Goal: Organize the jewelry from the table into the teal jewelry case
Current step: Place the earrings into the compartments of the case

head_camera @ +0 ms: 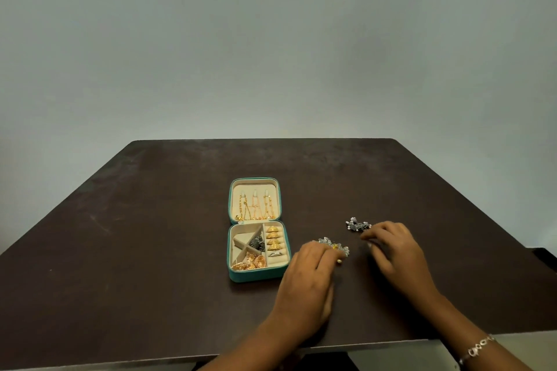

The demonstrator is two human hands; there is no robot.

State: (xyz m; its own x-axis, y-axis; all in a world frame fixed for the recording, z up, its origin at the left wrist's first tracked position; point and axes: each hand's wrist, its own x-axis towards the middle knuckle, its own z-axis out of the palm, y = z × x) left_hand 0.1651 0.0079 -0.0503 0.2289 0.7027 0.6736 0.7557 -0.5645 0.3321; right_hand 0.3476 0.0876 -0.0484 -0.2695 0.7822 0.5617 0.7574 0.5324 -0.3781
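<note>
The teal jewelry case (233,275) lies open on the dark table (150,235). Gold chains (256,208) hang in its lid. Its tray holds gold rings (274,238), a silver ring (275,254), dark earrings (257,243) and rose-gold pieces (249,262). To the right of the case, my left hand (310,277) lies over a clear beaded piece with a yellow centre (336,245), fingers curled on it. My right hand (394,253) reaches with curled fingers to a dark beaded piece with white pearls (355,224), fingertips at its right end.
A plain grey wall stands behind the table. The table's near edge (361,346) runs under my forearms. A silver bracelet (479,348) is on my right wrist. A dark object (545,256) sits past the table's right edge.
</note>
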